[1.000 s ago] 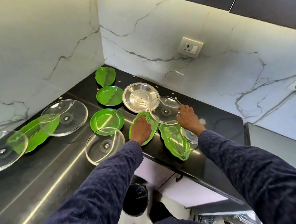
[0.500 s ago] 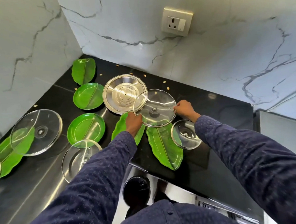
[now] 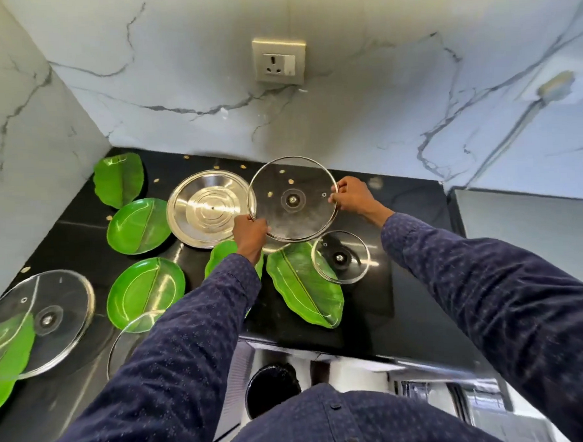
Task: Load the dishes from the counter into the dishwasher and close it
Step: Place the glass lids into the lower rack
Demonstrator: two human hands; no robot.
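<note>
I hold a round glass lid (image 3: 291, 183) with a metal rim above the black counter (image 3: 412, 289). My left hand (image 3: 249, 233) grips its lower left rim and my right hand (image 3: 352, 194) pinches its right rim. Under and beside it lie a steel plate (image 3: 205, 210), a small glass lid (image 3: 341, 257), a green leaf-shaped plate (image 3: 307, 287) and another leaf plate (image 3: 222, 256) partly hidden by my left wrist. Round green plates (image 3: 138, 225) (image 3: 145, 291) sit further left.
A large glass lid (image 3: 42, 320) lies at the left over a green leaf plate (image 3: 2, 344). Another leaf plate (image 3: 119, 179) lies in the back corner. Marble walls with a socket (image 3: 280, 60) close the counter. A part of the dishwasher (image 3: 427, 392) shows below the counter edge.
Both hands have lifted the glass lid off the counter and raised it toward the wall. The view has shifted closer over the counter.
</note>
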